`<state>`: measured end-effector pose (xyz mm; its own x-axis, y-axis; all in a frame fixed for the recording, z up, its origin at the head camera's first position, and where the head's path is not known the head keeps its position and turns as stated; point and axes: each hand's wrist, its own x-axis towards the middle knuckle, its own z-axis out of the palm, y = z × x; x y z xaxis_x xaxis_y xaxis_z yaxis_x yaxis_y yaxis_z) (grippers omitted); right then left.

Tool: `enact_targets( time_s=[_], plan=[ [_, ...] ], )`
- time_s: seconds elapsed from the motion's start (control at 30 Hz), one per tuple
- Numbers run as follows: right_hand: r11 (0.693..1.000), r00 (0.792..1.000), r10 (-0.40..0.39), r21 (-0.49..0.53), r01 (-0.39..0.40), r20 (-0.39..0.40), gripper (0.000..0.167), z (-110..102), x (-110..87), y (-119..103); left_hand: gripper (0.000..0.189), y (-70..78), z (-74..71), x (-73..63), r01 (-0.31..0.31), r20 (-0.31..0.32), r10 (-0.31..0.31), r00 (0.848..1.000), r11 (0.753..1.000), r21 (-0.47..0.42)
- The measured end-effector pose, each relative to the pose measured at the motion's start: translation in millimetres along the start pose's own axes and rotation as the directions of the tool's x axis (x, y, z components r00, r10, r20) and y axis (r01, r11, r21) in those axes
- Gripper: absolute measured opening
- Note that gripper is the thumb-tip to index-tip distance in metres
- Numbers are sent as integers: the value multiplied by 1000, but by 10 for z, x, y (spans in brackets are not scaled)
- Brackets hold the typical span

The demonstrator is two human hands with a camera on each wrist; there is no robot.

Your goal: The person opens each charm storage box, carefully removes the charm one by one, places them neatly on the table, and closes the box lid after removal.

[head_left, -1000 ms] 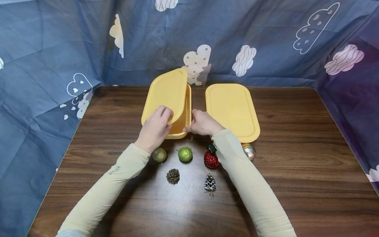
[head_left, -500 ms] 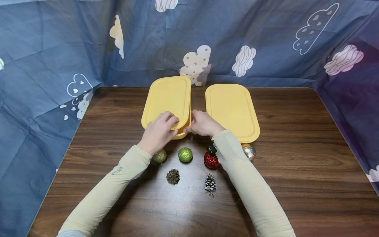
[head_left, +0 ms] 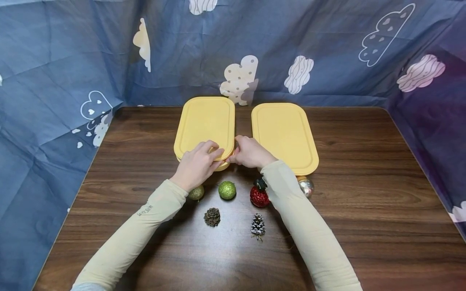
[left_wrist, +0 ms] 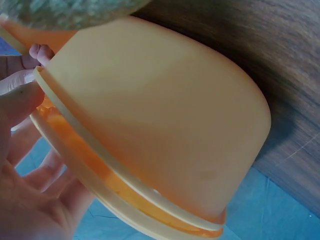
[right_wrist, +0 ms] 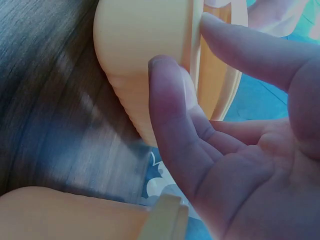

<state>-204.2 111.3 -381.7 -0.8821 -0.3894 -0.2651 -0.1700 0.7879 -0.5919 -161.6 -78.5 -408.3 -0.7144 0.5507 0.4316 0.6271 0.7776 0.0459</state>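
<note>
A yellow lid point(head_left: 205, 125) lies over the left plastic box point(head_left: 223, 166), slightly raised at the near right corner. There my left hand point(head_left: 196, 163) pinches the lid's edge, fingers on top. In the left wrist view a gap shows between the lid rim point(left_wrist: 100, 197) and the box wall point(left_wrist: 160, 100). My right hand point(head_left: 251, 152) grips the box's rim at the same corner; the right wrist view has the thumb at the rim and a finger against the outer wall point(right_wrist: 145, 45). What the box holds is hidden.
A second yellow lidded box point(head_left: 284, 137) stands to the right. Nearer lie a gold bauble point(head_left: 197, 192), green bauble point(head_left: 227, 190), red bauble point(head_left: 259, 197), silver bauble point(head_left: 307, 187), brown pine cone point(head_left: 212, 217) and frosted pine cone point(head_left: 258, 224). A blue cloud-print curtain point(head_left: 174, 48) hangs behind the table.
My left hand has lowered the lid from a steep tilt to nearly flat on the left box, moving slightly right and nearer. My right hand has stayed at the box's corner.
</note>
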Motion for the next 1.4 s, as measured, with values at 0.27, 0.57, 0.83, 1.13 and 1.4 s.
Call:
enact_targets(
  time_s=[0.27, 0.57, 0.83, 1.13, 1.4],
  plan=[
    [1000, 1000, -31, -1, 31, -1, 34, -24, -32, -8, 28, 30, -15, -9, 14, 34, -14, 999, 1000, 18],
    [999, 1000, -1, 49, 2, -18, 29, -17, -35, -29, 24, 59, 5, -13, 15, 47, -17, 999, 999, 30],
    [1000, 999, -4, -31, 2, -38, 28, 5, -16, -32, 24, 45, 6, -21, 17, 95, -17, 995, 1000, 1],
    [1000, 999, 8, -27, -9, -53, 29, 15, -14, -48, 27, -326, -164, -97, 274, 36, -273, 961, 932, -236],
    [998, 997, 34, -56, -38, -75, 33, 26, -21, -66, 52, -724, -208, -286, 690, 290, -626, 724, 651, -317]
  ],
)
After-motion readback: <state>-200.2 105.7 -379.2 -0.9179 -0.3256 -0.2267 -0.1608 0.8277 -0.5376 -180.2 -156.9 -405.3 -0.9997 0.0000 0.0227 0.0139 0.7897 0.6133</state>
